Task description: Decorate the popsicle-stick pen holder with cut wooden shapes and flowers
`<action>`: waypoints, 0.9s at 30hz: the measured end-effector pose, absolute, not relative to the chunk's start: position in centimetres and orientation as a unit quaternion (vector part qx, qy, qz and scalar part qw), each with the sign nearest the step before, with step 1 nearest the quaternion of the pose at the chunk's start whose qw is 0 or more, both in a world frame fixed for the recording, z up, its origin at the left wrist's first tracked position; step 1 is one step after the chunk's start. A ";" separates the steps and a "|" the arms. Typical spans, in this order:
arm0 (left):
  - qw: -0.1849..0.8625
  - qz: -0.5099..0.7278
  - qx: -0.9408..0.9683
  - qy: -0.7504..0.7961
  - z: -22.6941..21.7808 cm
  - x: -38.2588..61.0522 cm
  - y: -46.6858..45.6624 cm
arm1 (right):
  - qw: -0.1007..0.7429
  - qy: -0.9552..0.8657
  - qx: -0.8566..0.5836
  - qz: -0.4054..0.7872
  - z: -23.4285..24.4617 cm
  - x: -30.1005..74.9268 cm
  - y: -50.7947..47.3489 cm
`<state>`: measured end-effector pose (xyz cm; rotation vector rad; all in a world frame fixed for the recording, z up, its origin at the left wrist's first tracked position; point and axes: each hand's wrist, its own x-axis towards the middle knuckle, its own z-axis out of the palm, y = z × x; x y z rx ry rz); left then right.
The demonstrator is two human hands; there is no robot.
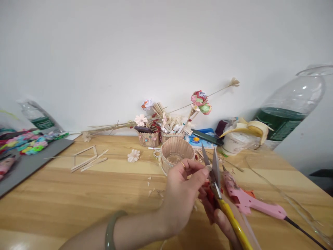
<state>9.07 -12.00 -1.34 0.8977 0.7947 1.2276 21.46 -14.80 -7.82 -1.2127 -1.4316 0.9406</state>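
Note:
My left hand point(179, 194) reaches across the front of the table with thumb and fingers pinched together. Whatever small piece lies in that pinch is too hidden to name. My right hand point(223, 222) is wrapped round a pair of scissors point(231, 217) with yellow handles. Their blades point up and stand apart, right beside my left fingertips. Something red point(211, 194) shows between the two hands, mostly covered. Just behind my left hand stands a round basket point(177, 147) walled with wooden sticks. A pink glue gun point(260, 205) lies to the right of the scissors.
Small pale scraps point(149, 184) and wooden sticks point(88, 161) lie on the left. A loose pale flower point(133, 156) is near the basket. Behind stand a flower-filled stick box point(148, 139), a banana peel point(249, 128) and a large bottle point(288, 107). A grey board point(33, 163) lies far left.

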 end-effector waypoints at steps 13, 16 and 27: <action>0.674 0.508 0.402 0.355 -0.7 8.2 -10.6 | 0.478 -0.581 -0.540 0.377 -8.5 22.5 -15.1; 0.671 0.499 0.413 0.362 -0.4 8.2 -10.4 | 0.462 -0.596 -0.542 0.372 -8.0 22.6 -15.3; 0.694 0.485 0.426 0.319 -0.7 7.6 -10.0 | 0.462 -0.606 -0.548 0.346 -9.7 22.8 -15.1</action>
